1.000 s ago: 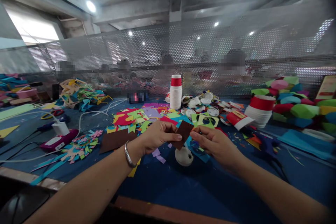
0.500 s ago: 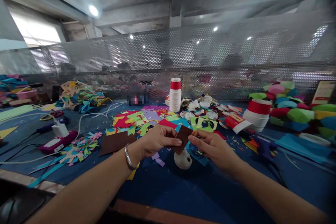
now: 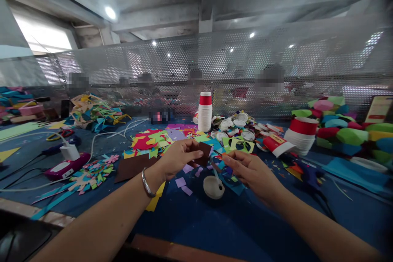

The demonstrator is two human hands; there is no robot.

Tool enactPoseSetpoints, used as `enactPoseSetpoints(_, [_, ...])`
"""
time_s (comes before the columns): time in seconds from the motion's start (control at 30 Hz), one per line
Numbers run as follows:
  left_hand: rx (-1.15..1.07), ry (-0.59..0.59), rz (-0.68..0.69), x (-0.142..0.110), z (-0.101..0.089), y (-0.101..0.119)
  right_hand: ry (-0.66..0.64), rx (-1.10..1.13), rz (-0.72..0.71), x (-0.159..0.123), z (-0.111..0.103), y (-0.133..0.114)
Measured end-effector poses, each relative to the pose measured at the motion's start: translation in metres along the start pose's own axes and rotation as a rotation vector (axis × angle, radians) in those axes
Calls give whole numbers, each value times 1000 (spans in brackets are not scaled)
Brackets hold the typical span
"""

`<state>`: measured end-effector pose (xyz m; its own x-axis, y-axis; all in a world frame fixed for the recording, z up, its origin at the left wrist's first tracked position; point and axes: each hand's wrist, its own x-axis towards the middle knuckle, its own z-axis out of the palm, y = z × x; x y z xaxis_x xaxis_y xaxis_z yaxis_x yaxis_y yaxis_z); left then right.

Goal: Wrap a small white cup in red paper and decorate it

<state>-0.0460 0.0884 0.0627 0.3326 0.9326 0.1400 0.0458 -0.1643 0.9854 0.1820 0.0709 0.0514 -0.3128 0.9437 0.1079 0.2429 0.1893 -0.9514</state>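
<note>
My left hand point(image 3: 183, 155), with a silver bracelet at the wrist, pinches a small piece of dark brown paper point(image 3: 204, 154) between thumb and fingers. To its right my right hand point(image 3: 242, 167) is closed in a pinch, its fingertips at a thin dark sliver whose kind I cannot make out. A gap separates the hands. Below them on the blue table stands a small whitish round piece point(image 3: 211, 188) with a pale upright strip and a dark hole. A larger brown sheet point(image 3: 132, 168) lies left of my left hand.
Coloured paper scraps point(image 3: 153, 141) spread beyond my hands. A tall stack of paper cups point(image 3: 205, 116) stands behind them, another stack point(image 3: 301, 135) at right. A magenta power block point(image 3: 68, 166) with cables lies left, paper flowers point(image 3: 92, 174) beside it. A perforated metal screen point(image 3: 172, 65) closes the back.
My hands have drawn apart. The brown paper has moved left with my left hand and turned, and my right fingers have come off it. More of the whitish piece shows.
</note>
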Motion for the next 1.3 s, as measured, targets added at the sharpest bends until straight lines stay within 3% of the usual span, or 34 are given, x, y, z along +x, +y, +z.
enactPoseSetpoints(0.27, [-12,8,76,1,8,-2,-19,6,-1,0,2,0])
enactPoseSetpoints(0.47, [16,-55,136,0,13,-5,-27,32,-21,-2,4,-4])
enactPoseSetpoints(1.3, [53,-31,168,0,12,-6,-81,-14,-22,2,1,3])
